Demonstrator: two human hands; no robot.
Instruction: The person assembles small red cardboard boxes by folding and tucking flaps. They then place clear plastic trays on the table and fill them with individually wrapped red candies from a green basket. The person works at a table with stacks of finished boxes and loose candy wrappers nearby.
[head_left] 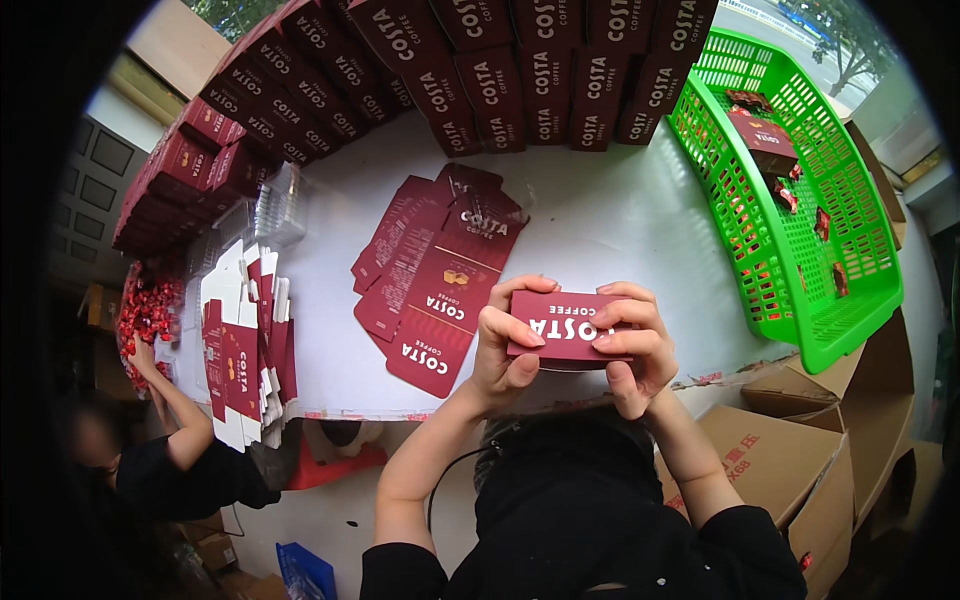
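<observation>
A small maroon cardboard box (568,349) with white lettering is held just above the near edge of the white table. My left hand (503,340) grips its left end, fingers over the top and thumb on the near side. At the right end, my right hand (643,345) is closed on the same box in a like way. The box looks folded into shape; its underside and far side are hidden. To the left of my hands, flat unfolded maroon cartons (440,300) lie overlapping on the table (600,220).
Finished maroon boxes (545,95) are stacked along the back and left. A green basket (735,215) with a box and red packets stands right. Flattened cartons (240,350) pile up left, near clear plastic trays (282,205). Another person's hand (143,355) touches red packets (150,310). Cardboard cartons (760,455) sit lower right.
</observation>
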